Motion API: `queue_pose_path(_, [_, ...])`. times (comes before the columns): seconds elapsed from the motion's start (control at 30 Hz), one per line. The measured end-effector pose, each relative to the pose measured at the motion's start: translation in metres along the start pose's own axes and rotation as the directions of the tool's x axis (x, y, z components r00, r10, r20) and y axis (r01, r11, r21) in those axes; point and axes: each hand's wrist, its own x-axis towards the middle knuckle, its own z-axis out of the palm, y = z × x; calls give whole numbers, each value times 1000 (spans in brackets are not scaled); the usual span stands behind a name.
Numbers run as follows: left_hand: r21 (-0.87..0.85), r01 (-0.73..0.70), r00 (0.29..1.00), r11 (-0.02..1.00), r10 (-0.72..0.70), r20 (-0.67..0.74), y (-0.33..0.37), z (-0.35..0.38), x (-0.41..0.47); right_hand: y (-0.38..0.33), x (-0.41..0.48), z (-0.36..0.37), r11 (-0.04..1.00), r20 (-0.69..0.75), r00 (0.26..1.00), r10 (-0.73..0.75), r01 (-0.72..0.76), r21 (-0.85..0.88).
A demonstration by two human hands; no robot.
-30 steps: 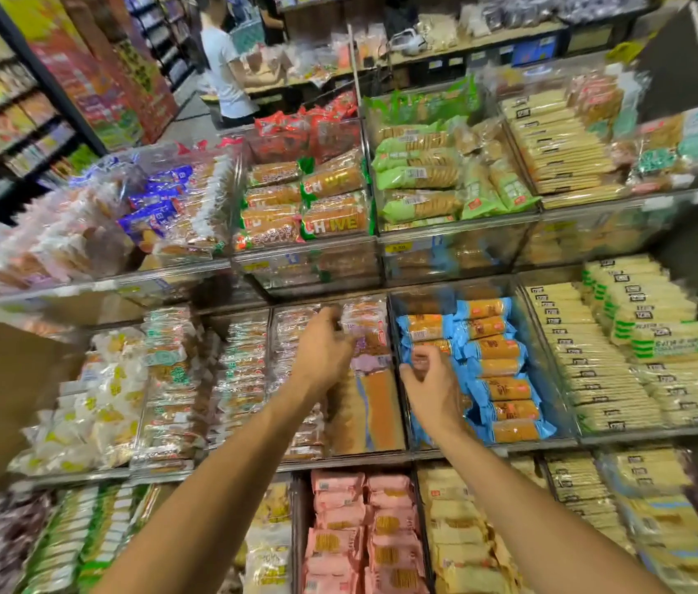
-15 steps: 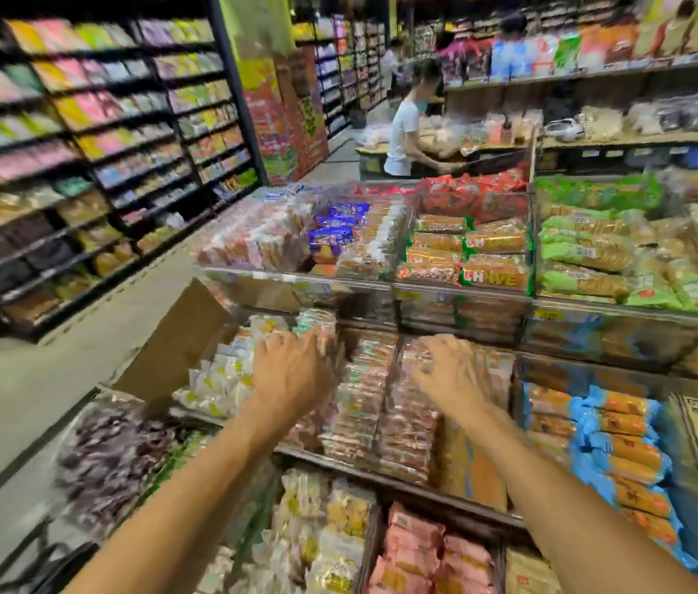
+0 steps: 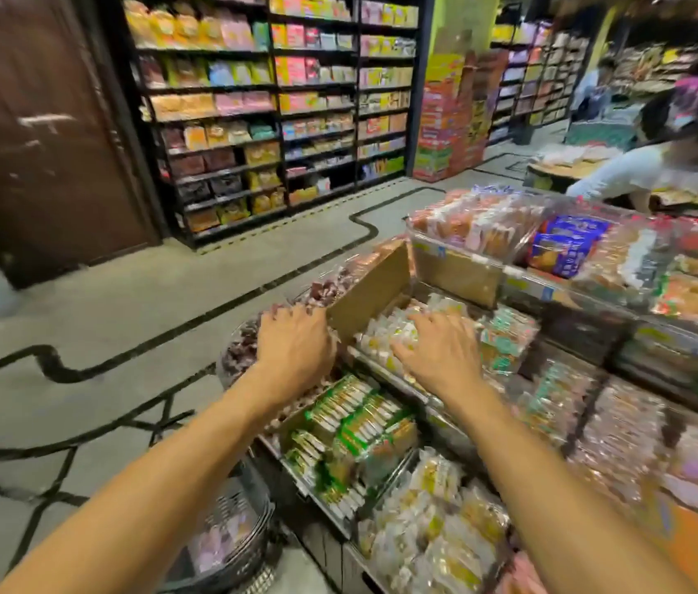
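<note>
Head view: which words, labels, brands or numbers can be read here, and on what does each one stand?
None can be read; the whole picture is blurred.
Blue plastic packets, upper right: white print, blurred.
Green-and-white plastic packets, below the hands: print too small.
Stacked red and yellow cartons, across the aisle: lettering blurred.
</note>
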Motion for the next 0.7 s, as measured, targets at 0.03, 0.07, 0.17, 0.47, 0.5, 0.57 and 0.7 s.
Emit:
queue_pose_path(0.03, [-2, 31, 1000, 1000, -31, -3, -22, 2, -4, -22, 4, 5, 999, 0, 999, -39, 39, 2])
queue_pose_path(0.07, [8, 61, 998, 998, -61, -9, -44, 4, -9, -43, 8, 12, 997, 3, 997, -80, 80, 7])
queue_pose_path(0.17, [60, 149, 988, 987, -151, 22, -102, 11, -24, -100, 18, 27, 985, 30, 984, -174, 174, -1])
queue_pose_path(0.47, [117, 376, 919, 919, -386, 85, -228, 40, -41, -237, 68, 84, 908, 67, 905, -419, 416, 60])
queue_pose_path(0.5, [128, 395, 908, 910, -407, 95, -240, 44, -40, -251, 75, 91, 899, 70, 896, -438, 434, 61])
queue_pose_path(0.57, [157, 430, 888, 889, -448, 107, -262, 51, -38, -276, 90, 106, 878, 78, 875, -477, 473, 67])
queue_pose_path(0.7, [207, 500, 838, 841, -530, 130, -305, 65, -28, -325, 121, 134, 838, 89, 833, -545, 538, 93])
